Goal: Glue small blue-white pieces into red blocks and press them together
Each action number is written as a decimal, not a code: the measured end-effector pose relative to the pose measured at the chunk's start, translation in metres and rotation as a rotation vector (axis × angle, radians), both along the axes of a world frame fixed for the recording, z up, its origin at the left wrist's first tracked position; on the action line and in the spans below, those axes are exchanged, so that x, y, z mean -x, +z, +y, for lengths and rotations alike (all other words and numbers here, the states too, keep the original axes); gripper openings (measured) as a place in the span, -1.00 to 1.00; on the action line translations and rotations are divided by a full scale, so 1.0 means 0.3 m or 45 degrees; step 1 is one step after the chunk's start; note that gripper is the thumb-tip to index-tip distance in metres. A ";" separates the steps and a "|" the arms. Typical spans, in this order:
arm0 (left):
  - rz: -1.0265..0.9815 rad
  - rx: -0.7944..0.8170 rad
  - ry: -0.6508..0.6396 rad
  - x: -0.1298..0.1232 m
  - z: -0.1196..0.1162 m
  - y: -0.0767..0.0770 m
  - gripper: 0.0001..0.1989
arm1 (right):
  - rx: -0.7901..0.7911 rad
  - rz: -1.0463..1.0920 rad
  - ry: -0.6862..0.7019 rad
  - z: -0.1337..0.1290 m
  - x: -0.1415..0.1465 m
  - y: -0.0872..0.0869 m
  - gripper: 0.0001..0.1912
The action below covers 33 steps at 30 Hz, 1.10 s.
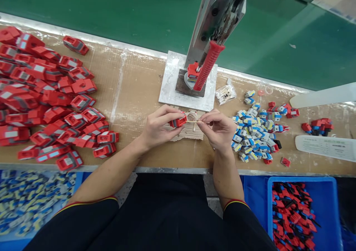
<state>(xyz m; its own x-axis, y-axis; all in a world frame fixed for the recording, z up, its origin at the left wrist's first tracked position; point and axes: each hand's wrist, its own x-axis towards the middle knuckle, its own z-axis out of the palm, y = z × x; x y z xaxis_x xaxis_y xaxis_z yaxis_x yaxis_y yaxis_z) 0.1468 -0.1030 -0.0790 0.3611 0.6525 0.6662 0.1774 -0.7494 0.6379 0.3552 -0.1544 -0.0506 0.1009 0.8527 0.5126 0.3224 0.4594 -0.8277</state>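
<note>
My left hand (159, 126) is closed on a small red toy car shell (178, 121) with a grey stripe, gripped between thumb and fingers. Between the fingertips of my right hand (218, 128) is a thin pale cotton swab (191, 121), its far end touching or very close to the car shell's right side. Just behind the swab is a small round dish (191, 116); its contents are hard to make out. Both hands are over a piece of cardboard (191, 134) in front of the press's metal base plate (169, 84).
A hand press with a red lever handle (209, 65) stands behind my hands. Red car shells (50, 91) are heaped at left, white-blue-yellow blocks (251, 132) at right. A bag of swabs (226, 92) lies beside the press. A blue bin (326, 206) holds red parts below the table edge.
</note>
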 end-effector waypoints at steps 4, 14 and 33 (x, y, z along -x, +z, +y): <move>0.009 0.015 -0.010 0.000 0.000 0.006 -0.72 | -0.080 0.113 -0.013 0.004 -0.003 0.004 -0.86; -0.024 0.008 0.023 0.007 0.008 0.010 -0.71 | 0.084 -0.297 -0.062 0.002 -0.052 0.005 -0.85; 0.066 0.051 0.056 0.015 0.012 0.015 -0.79 | 0.151 -0.422 -0.091 0.019 -0.054 -0.013 -0.86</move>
<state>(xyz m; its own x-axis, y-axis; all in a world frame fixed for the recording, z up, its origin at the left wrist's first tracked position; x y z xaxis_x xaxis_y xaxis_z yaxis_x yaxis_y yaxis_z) 0.1422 -0.0993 -0.0746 0.3647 0.6940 0.6207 0.2431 -0.7145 0.6561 0.3714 -0.1487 -0.0545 0.0076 0.9049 0.4255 0.6099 0.3330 -0.7191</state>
